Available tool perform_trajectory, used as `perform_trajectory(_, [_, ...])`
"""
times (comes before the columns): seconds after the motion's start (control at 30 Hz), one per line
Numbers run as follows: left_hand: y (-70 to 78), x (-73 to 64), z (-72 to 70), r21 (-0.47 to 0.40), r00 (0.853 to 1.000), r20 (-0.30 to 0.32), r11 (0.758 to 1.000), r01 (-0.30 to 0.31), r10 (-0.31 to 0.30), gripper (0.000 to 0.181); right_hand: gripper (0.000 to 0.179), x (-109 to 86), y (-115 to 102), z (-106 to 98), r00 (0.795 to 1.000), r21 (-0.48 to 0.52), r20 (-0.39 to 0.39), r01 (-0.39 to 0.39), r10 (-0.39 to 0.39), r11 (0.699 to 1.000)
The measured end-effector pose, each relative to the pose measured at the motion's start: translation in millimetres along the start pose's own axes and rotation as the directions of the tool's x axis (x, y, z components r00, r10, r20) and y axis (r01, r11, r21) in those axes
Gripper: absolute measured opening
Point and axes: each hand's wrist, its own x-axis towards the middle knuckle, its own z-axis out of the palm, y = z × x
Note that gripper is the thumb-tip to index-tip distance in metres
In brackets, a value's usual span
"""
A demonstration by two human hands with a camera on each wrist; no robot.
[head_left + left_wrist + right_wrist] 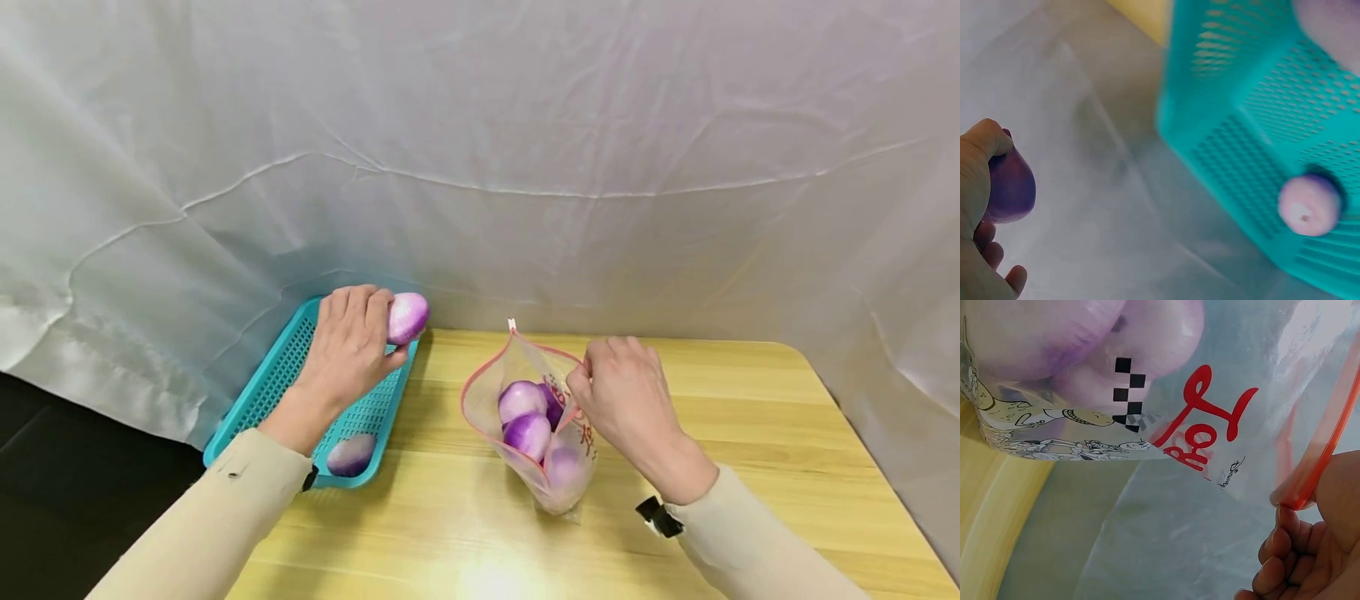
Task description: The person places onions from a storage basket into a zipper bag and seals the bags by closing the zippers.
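My left hand (pixel 341 350) holds a purple onion (pixel 408 317) above the far end of a turquoise perforated basket (pixel 255 417). The left wrist view shows thumb and fingers around that onion (pixel 1013 187). My right hand (pixel 630 396) pinches the red zip edge of a clear zip bag (pixel 480 404); the right wrist view shows thumb and finger on this edge (pixel 1325 440). The bag's mouth gapes, and several onions (pixel 522 402) lie inside it. One onion (pixel 351 455) sits at the basket's near end. Another onion (pixel 1338 28) shows partly in the left wrist view.
Bag and basket stand on a light wood table (pixel 450 517), the basket at its left side. A pale grey sheet (pixel 480 233) hangs behind the table. Black material (pixel 60 492) lies at the far left. A white slider (pixel 512 324) sits on the bag's zip.
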Motion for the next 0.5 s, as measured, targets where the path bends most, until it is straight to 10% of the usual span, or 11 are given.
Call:
perform_trajectory(0.23, [51.1,28.2,-32.3,-0.14,0.989,-0.109,0.984,-0.11,0.096,0.062,0.018,1.0,2,-2,1.0,-0.003,0.01,-0.005,0.005,1.0])
perform_trajectory(0.5, [102.9,49.4,-48.6,-0.164,0.977,0.018,0.965,-0.206,0.212,0.064,0.017,5.9,1,-13,0.997,-0.01,0.063,-0.045,0.046,0.999])
